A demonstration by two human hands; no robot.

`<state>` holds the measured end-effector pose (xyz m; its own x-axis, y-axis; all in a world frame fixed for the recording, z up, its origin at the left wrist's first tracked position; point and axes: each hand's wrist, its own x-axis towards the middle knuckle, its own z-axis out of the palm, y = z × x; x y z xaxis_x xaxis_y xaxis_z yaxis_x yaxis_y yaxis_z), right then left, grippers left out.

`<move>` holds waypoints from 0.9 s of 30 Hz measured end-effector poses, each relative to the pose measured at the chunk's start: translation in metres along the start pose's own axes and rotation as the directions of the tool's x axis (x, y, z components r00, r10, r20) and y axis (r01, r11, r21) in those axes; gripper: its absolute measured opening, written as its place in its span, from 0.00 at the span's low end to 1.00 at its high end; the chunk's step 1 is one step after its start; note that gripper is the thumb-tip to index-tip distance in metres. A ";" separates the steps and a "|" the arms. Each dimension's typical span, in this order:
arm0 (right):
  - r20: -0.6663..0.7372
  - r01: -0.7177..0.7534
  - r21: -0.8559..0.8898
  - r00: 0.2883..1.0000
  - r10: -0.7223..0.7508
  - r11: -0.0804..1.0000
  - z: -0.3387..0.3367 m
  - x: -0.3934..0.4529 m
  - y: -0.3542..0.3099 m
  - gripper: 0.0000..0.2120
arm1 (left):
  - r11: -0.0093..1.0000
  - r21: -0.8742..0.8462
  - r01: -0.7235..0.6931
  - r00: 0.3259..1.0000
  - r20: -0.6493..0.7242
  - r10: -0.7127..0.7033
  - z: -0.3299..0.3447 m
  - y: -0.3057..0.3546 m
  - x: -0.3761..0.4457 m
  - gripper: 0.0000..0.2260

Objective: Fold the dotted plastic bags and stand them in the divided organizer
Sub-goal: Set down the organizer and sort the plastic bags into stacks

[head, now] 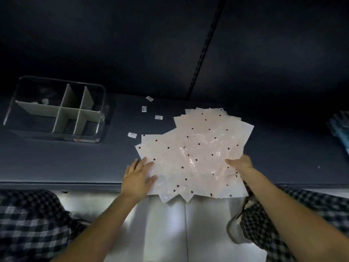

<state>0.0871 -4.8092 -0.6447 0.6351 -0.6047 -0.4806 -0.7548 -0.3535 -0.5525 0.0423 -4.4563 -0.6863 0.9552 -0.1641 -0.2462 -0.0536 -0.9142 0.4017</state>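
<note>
Dark tabletop (283, 157) carried everything; near edge met pale floor below

Left hand (138, 178) lay flat on near-left corner of dotted bags (192, 156), fingers spread straight, likely pinning fanned stack against sliding

Right hand (239, 164) held stack's right edge, thumb on top, fingers hidden beneath, probably readying to peel off one bag

Bags overhung near table edge, none folded yet

Small white labels (158, 117) lay scattered beyond stack

Divided organizer (56, 110) stood far left, well apart; no bags visible in its compartments
</note>
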 end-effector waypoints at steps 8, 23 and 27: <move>-0.167 -0.104 -0.264 0.984 0.061 0.959 -0.069 0.061 0.019 0.42 | 0.979 0.145 -0.140 0.985 0.118 0.123 0.008 0.007 0.011 0.29; 0.581 0.817 -0.553 0.520 -0.626 0.165 0.102 -0.057 0.008 0.33 | 0.945 0.306 -0.116 0.984 0.164 0.068 -0.005 -0.011 0.008 0.43; 0.363 0.632 -0.658 0.742 -0.563 0.409 0.103 -0.055 0.003 0.28 | 0.951 0.302 -0.060 0.989 0.150 0.015 -0.009 -0.023 0.008 0.33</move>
<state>0.0667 -4.7039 -0.6902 0.9562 0.0089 -0.2927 -0.0157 -0.9965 -0.0816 0.0541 -4.4332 -0.6896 0.8998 -0.2314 -0.3700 -0.1962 -0.9718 0.1308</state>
